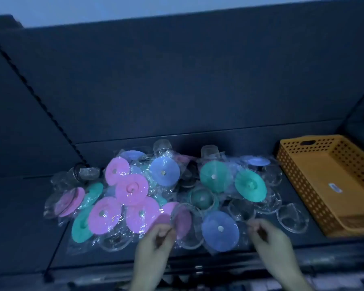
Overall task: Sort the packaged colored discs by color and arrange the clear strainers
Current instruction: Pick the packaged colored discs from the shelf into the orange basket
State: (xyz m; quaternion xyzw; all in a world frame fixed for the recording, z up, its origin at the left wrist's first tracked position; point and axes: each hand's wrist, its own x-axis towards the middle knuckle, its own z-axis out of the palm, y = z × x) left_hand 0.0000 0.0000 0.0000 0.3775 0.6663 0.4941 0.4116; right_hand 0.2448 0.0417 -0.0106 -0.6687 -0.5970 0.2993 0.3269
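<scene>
A heap of plastic-wrapped discs lies on the dark surface. Pink discs (pixel 132 192) cluster at the left, blue discs (pixel 220 231) lie at the front and back, and teal discs (pixel 250 185) sit at the right. Clear strainers (pixel 292 217) are scattered among and beside them. My left hand (pixel 153 246) is at the front edge with curled fingers, right by a pink disc in a clear strainer (pixel 182 222). My right hand (pixel 267 238) has curled fingers beside the front blue disc. Both hands are blurred, so any grip is unclear.
An orange perforated basket (pixel 303 185) stands at the right end of the surface. A dark padded wall (pixel 177 80) rises behind the heap. A small jar-like object (pixel 82 173) sits at the heap's back left.
</scene>
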